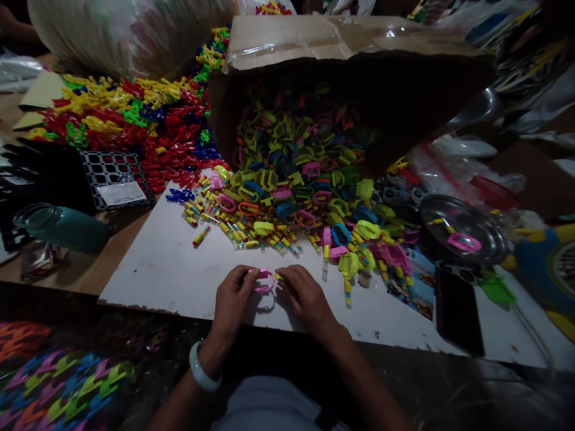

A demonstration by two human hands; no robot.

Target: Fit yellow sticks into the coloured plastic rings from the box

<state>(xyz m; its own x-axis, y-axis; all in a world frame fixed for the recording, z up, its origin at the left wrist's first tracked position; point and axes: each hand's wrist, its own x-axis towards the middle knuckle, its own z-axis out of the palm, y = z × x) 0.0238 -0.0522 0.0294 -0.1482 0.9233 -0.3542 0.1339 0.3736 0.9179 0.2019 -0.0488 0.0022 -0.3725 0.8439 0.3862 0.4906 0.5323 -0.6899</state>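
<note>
Across the wooden table (110, 257) we have a white board (166, 281) as the work surface. At its rear, an open cardboard box (341, 45) lies with its mouth toward us; a pile of watch-shaped plastic bands (269, 179) spills from it onto the board. Clear tubes with yellow sections (238, 233) lie along the front of this pile.

We hold a pink band (263, 290) above the front part of the board, pinched between the thumb and fingers of our left hand (233, 296). Our right hand (308, 296) is just beside it, fingers curled, with the fingertips pinching a small yellow piece (278, 277); the fingers hide most of this piece. We cannot tell whether the two parts touch.

To our right, we locate a dark phone (459, 311) and, behind it, a round metal dish (489, 236) containing another pink band (465, 242).
</note>
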